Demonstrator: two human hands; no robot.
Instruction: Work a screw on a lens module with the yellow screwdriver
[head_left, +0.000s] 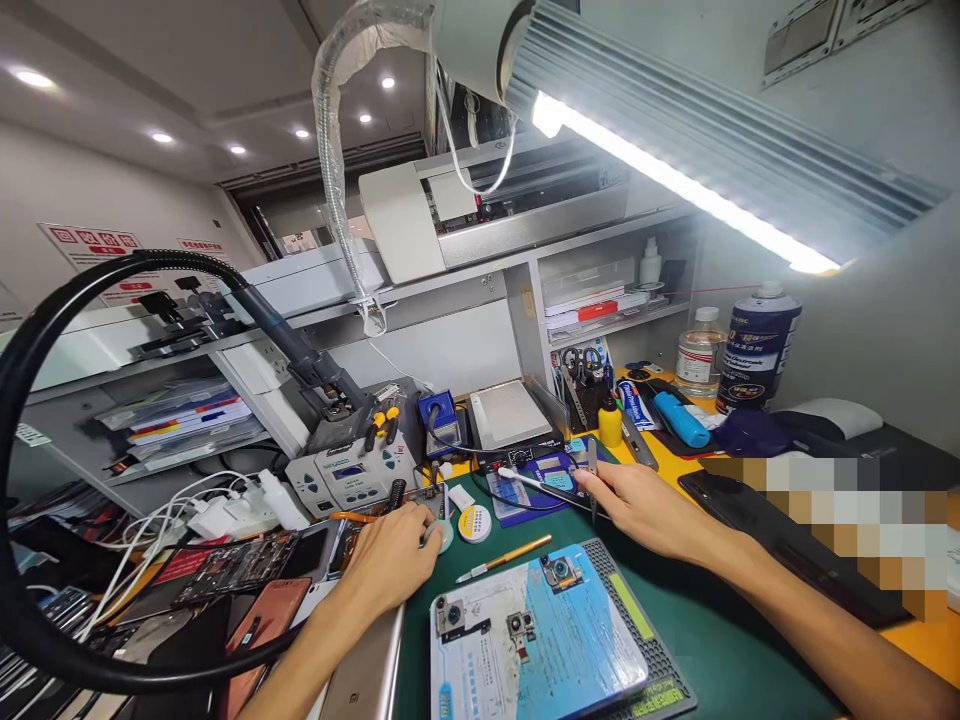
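My left hand (394, 555) is closed, with its fingertips on a small pale-green round tin (447, 537); part of the tin is hidden under the fingers. Close beside it lies a round lid (475, 523) with yellow and white print. In my right hand (637, 500) is a pair of metal tweezers (592, 475), pinched between thumb and fingers and held nearly upright. A pen-like tool with a gold handle (517, 554) rests on the green mat (420, 640). Several small phone camera modules (561, 570) sit on a blue-and-white flat box (555, 650) in front of me.
Phones and circuit boards (240, 570) crowd the left side, under a black hose (22, 560). Behind the mat stand a grey control station (356, 475) and a yellow bottle (610, 425). A spray can (759, 345) is at right. A lit lamp (697, 190) hangs overhead.
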